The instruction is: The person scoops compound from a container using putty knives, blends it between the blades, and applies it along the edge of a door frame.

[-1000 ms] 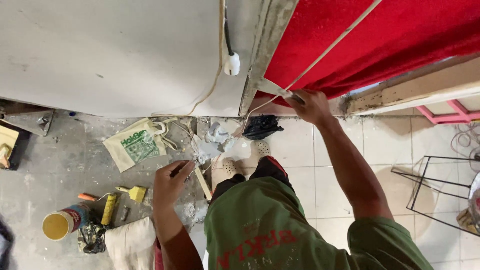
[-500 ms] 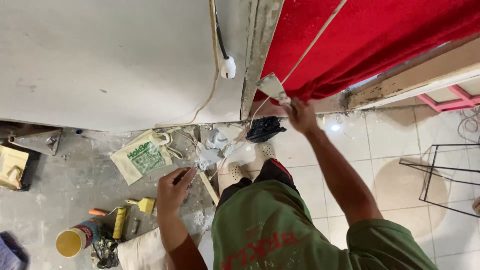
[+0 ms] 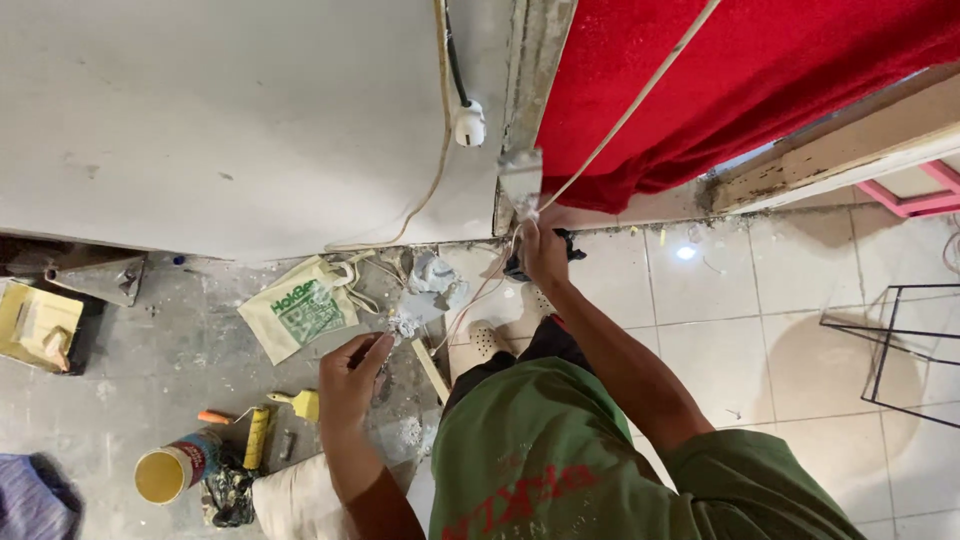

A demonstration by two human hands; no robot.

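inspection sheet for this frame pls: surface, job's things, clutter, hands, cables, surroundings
Surface: grey plastered wall, with a rough vertical edge strip beside it.
Job's things: putty knife loaded with grey filler, blade against the foot of the edge strip; flat hawk carrying a lump of filler.
Clutter: printed cloth bag, open paint can, small yellow roller, yellow brush on the dusty floor.
Hands: right hand grips the putty knife; left hand holds the hawk.
Cables: black cord ending in a white plug hangs on the wall; pale cord crosses the red cloth.
Surroundings: tiled floor, black wire frame, pink frame.
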